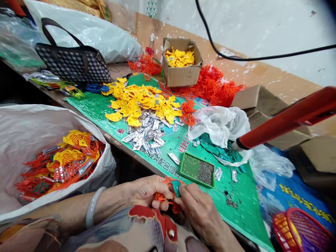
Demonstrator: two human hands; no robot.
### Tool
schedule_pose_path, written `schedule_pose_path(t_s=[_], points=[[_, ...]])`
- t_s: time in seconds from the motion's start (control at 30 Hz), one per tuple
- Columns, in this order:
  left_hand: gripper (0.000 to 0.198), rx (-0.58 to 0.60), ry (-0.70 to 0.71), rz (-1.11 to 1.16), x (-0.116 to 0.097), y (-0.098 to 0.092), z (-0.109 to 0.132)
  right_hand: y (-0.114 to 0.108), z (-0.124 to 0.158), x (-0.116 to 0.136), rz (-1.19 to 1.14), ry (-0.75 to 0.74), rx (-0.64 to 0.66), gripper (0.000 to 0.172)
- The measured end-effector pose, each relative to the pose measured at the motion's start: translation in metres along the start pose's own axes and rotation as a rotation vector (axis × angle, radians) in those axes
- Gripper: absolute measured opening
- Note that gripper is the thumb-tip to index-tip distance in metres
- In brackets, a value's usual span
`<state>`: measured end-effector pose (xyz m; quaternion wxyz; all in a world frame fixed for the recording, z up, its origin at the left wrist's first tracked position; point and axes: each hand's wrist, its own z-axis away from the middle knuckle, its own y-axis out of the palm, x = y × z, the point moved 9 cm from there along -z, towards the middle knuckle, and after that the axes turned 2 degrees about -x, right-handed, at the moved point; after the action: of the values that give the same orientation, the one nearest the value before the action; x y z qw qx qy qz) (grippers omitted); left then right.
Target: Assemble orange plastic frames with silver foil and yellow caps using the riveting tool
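Observation:
At the table's near edge, my left hand [149, 191] is closed on a bundle of orange netting [160, 198]. Close beside it, my right hand [201, 206] pinches a small green piece [176, 188] that lies against the netting. Just beyond my hands is a green tray [196, 169] with small dark metallic bits in its right half. Silver strips [149, 134] are piled past it, and a heap of yellow plastic pieces [141, 98] lies behind them. How the green piece joins the netting is hidden by my fingers.
A white sack [107, 157] of orange and yellow items stands at the left. A cardboard box [182, 76] of yellow pieces is at the back. A red pole-like object [286, 120] slants in from the right, near a white plastic bag [223, 122] and a red basket [309, 227].

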<state>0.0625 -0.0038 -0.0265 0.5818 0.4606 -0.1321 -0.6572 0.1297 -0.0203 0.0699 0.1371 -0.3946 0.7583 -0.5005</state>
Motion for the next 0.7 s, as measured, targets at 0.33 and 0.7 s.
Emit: schedule_pose_path(t_s=[0.33, 0.7], points=[[0.021, 0.063, 0.026, -0.009, -0.001, 0.007, 0.002, 0.003, 0.02, 0.012, 0.223, -0.092, -0.225, 0.02], [0.02, 0.028, 0.007, -0.109, 0.0, 0.009, 0.006, 0.007, 0.032, 0.018, 0.299, -0.075, -0.204, 0.023]])
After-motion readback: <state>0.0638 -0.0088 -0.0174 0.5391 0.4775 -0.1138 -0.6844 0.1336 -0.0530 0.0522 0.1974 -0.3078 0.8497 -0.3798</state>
